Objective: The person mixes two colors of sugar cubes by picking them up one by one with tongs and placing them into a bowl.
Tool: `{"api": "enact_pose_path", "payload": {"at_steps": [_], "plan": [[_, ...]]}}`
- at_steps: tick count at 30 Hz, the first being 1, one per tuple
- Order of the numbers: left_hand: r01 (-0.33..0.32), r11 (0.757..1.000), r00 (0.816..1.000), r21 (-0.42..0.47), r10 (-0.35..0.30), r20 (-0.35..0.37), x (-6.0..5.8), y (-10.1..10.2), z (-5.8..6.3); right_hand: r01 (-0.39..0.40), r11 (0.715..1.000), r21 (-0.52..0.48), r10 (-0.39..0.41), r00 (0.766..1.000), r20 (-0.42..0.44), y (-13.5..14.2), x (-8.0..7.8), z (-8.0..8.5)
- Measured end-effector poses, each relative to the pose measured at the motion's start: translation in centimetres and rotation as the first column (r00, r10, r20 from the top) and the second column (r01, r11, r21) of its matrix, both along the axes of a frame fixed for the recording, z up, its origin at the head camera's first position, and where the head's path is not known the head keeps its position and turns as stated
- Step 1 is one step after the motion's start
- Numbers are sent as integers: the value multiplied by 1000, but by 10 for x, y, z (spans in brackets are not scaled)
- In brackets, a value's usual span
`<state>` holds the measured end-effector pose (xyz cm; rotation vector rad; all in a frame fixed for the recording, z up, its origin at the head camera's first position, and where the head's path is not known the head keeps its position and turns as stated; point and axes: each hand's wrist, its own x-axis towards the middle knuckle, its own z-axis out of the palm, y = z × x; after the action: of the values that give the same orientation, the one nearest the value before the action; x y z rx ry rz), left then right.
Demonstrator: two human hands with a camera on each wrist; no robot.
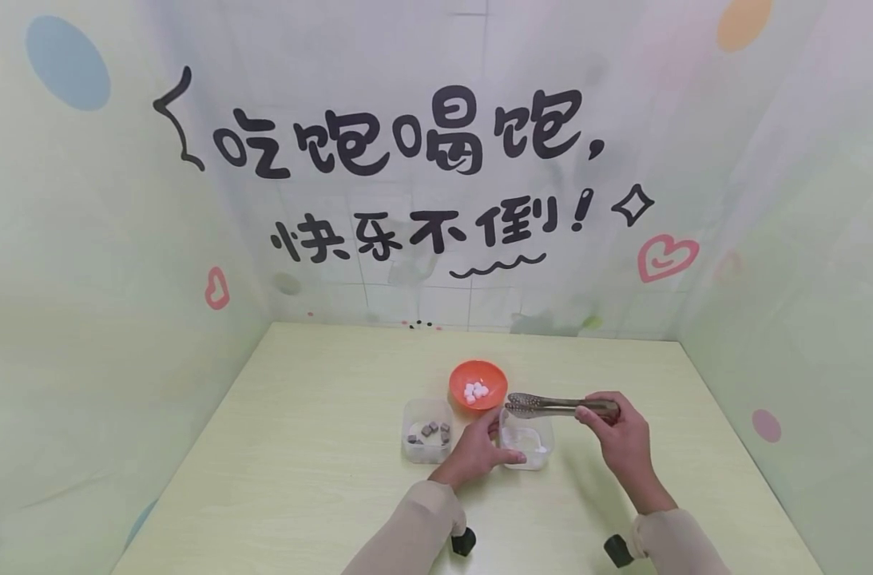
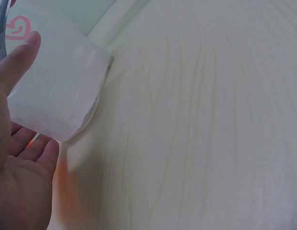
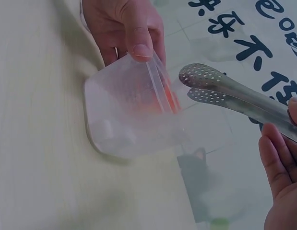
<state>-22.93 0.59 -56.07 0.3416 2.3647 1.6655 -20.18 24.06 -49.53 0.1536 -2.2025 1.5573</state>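
In the head view, my left hand (image 1: 477,449) grips a clear plastic container (image 1: 539,457) by its left side, thumb at the near edge and fingers behind. The right wrist view shows that thumb over the rim of the container (image 3: 110,103). My right hand (image 1: 626,439) holds metal tongs (image 1: 561,407) by the handle end. Their perforated tips point left above the container's far rim, slightly apart, with nothing between them. Some white material shows low inside the container.
Just behind stands an orange bowl (image 1: 468,370) with several small white pieces (image 1: 475,391). Left of my left hand, a second clear container (image 1: 425,457) holds several grey-brown cubes (image 1: 432,429). The pale wooden table (image 1: 321,447) is enclosed by printed cloth walls.
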Motion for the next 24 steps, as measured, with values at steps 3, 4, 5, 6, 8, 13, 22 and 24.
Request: {"api": "enact_pose_path", "payload": {"at_steps": [3, 4, 5, 6, 8, 13, 22, 24], "plan": [[-1, 1000, 1000, 7, 1, 0, 0, 0, 0, -6, 999, -50, 5, 1000, -10, -3, -1, 3], [0, 1000, 1000, 10, 0, -1, 0, 0, 0, -9, 998, -65, 8, 1000, -15, -4, -2, 4], [0, 1000, 1000, 11, 0, -2, 0, 0, 0, -13, 997, -81, 12, 1000, -20, -5, -3, 5], [0, 1000, 1000, 12, 0, -3, 0, 0, 0, -18, 995, -95, 16, 1000, -26, -7, -4, 6], [2, 1000, 1000, 11, -2, -3, 0, 0, 0, -22, 993, -113, 18, 999, -33, -9, -6, 7], [6, 1000, 1000, 4, -6, -7, 0, -1, 1, -12, 992, -122, 8, 999, -37, -12, -11, 7], [0, 1000, 1000, -2, 0, 3, 0, 0, 1, -28, 979, -204, 20, 999, -39, -20, -15, 18], [-1, 1000, 1000, -5, 1, 1, 0, 0, 1, -41, 974, -224, 29, 998, -55, -25, -14, 25]]}}
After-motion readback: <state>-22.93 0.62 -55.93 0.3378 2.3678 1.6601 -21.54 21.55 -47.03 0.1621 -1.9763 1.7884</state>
